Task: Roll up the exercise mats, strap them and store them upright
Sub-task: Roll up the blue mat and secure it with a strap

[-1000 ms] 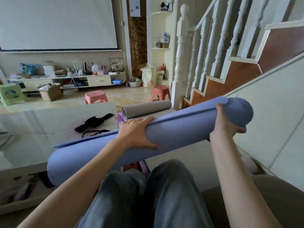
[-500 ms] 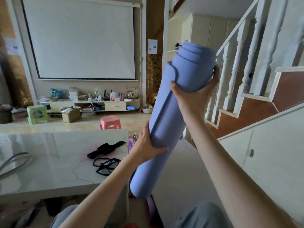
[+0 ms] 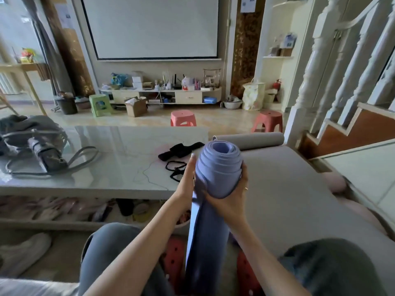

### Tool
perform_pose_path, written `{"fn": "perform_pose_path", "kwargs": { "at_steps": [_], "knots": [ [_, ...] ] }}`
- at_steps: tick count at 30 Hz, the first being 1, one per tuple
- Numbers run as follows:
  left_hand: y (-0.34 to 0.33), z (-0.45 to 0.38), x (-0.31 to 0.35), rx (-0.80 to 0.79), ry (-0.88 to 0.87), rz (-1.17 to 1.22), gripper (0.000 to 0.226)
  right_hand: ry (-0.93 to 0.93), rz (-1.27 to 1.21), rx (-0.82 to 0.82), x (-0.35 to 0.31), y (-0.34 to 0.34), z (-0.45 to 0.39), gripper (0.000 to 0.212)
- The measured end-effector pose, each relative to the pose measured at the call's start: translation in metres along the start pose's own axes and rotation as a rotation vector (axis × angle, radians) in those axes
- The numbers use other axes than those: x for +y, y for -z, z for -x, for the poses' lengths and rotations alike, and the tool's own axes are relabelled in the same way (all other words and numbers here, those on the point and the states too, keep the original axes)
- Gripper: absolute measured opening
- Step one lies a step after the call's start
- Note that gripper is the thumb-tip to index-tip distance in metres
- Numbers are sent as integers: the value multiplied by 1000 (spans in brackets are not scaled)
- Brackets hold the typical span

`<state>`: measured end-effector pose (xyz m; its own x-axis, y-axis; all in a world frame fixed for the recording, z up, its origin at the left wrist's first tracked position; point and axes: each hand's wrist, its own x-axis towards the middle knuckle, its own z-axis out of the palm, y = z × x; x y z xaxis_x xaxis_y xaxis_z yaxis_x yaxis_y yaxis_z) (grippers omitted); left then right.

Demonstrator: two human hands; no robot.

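The rolled blue mat (image 3: 215, 167) stands upright between my knees, its spiral top end facing me. My right hand (image 3: 232, 197) grips the roll from below and the right, fingers wrapped round it. Flat against the roll's left side lies my left hand (image 3: 188, 178), fingers straight and pointing up. The mat's loose outer edge hangs down the left side. A grey mat (image 3: 252, 139) lies partly rolled on the floor beyond, its flat part (image 3: 299, 199) spread to my right. Black straps (image 3: 181, 149) and thin black loops (image 3: 176, 169) lie on the marble table (image 3: 106, 167).
A grey bag (image 3: 36, 142) with straps sits at the table's left end. Two pink stools (image 3: 183, 118) stand on the floor beyond. The white stair rail (image 3: 333, 82) and wooden steps rise at the right. A red stool (image 3: 175, 259) is under me.
The blue roll has come down from a raised tilt to upright between my knees. My right hand slid from the top end to lower on the roll; my left hand flattened against its side.
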<state>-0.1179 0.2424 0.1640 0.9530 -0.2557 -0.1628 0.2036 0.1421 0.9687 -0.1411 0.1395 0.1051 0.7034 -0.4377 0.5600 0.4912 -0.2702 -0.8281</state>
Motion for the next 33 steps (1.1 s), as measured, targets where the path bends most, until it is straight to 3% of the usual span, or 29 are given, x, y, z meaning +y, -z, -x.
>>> {"fn": "perform_pose_path", "kwargs": {
  "at_steps": [6,10,14,17,20,22,25,28,30,33],
  "knots": [
    [-4,-11,16,35,-98,-134,61,-38,6,-12,-5,0,6,114],
    [-8,-13,29,115,-113,-259,26,-71,63,-153,0,11,11,117],
    [-9,-9,36,135,-114,-328,19,-147,-17,-225,-5,25,9,69],
    [-15,-10,34,114,-111,-386,40,-279,-100,-173,-26,22,-23,49],
    [-14,-14,27,156,-165,-574,48,-218,144,-287,-43,10,-60,45],
    [-11,-16,19,195,-226,-878,55,-181,357,-434,-37,2,-73,47],
    [-6,-24,15,143,-151,-1144,61,-194,904,-721,-21,-2,-80,51],
    [2,-41,11,70,-122,-1219,70,-197,958,-815,-18,-4,-89,52],
    [2,-44,10,112,-172,-1089,69,-184,738,-721,-16,-4,-90,48],
    [-4,-25,-4,364,-426,-412,33,-325,295,-389,-18,-4,-73,40]
  ]
}}
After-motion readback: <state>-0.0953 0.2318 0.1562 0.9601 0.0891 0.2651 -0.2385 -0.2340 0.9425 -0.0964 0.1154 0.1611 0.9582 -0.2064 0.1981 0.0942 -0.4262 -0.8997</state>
